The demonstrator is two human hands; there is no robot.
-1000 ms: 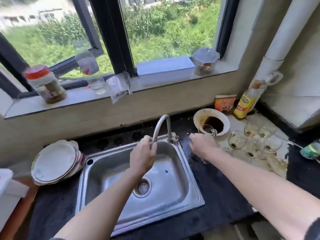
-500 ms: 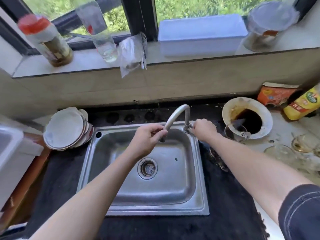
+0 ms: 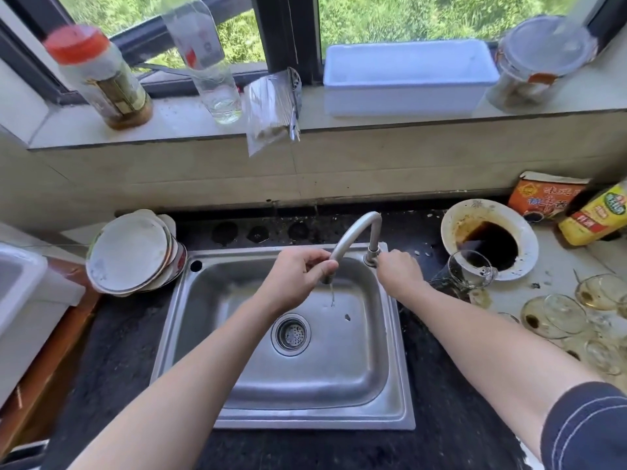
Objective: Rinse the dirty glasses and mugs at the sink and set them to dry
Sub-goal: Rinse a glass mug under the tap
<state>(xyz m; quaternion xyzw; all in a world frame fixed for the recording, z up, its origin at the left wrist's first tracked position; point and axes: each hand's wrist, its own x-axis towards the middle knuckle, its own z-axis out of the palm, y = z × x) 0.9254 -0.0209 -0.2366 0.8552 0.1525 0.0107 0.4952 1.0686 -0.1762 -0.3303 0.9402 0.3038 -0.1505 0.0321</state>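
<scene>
While the left hand (image 3: 295,278) gripped the tap (image 3: 356,228) at its outlet, the right hand (image 3: 398,271) clasped its base. Dirty mug (image 3: 470,268) stood just right of that hand, glasses (image 3: 556,313) farther right.

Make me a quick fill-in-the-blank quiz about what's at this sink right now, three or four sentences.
The left hand grips the faucet tip, where a thin stream of ____ runs.
The stack of plates sits to the ____ of the sink.
The jar at the windowsill's left end has a ____ lid.
The dirty glasses stand on the sink's ____ side.
Missing words: water; left; red; right.
</scene>
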